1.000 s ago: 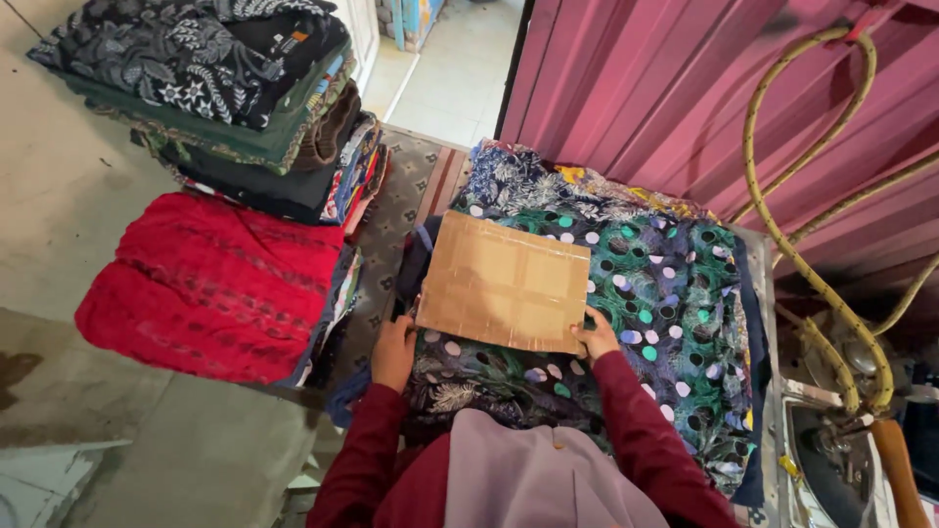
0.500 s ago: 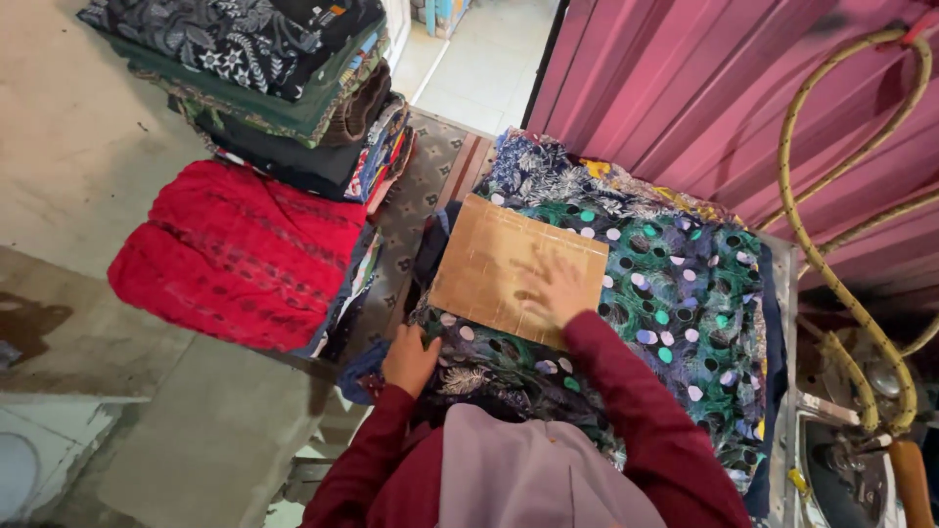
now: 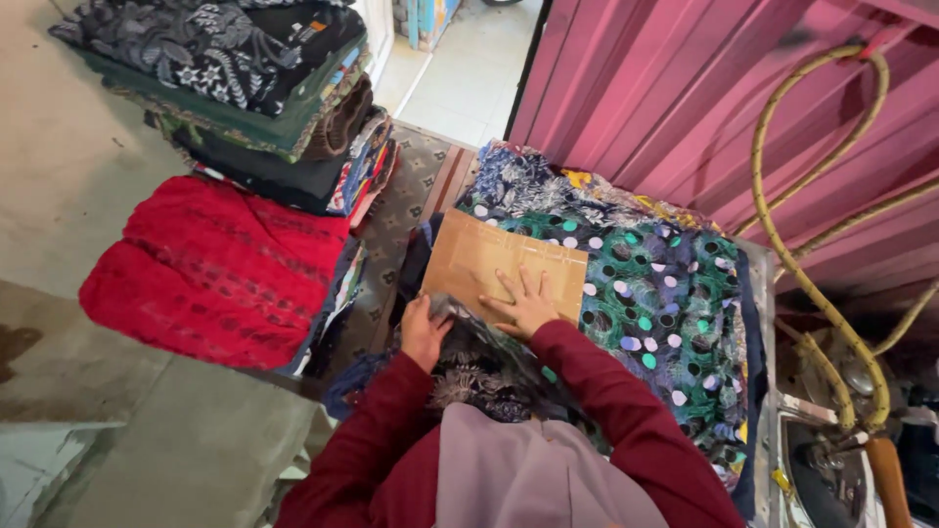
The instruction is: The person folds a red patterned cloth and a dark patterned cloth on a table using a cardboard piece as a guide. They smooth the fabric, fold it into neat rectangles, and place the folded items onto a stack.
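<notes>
A brown cardboard sheet [image 3: 494,262] lies on a green patterned fabric with light dots [image 3: 655,303] spread over a table. My right hand [image 3: 523,305] presses flat on the near edge of the cardboard, fingers spread. My left hand [image 3: 423,332] grips the near edge of the dark patterned fabric [image 3: 479,367] and folds it up over the cardboard's lower left corner. Both arms wear dark red sleeves.
A red folded cloth [image 3: 210,269] lies to the left, beside a tall stack of folded dark fabrics [image 3: 264,93]. A pink corrugated wall [image 3: 704,108] stands behind, with a yellow hose [image 3: 802,264] hanging at right. A grey floor [image 3: 68,176] is at left.
My right hand slid from the cardboard's right edge to its middle and now lies flat near its front edge. My left hand lifted the fabric edge onto the cardboard.
</notes>
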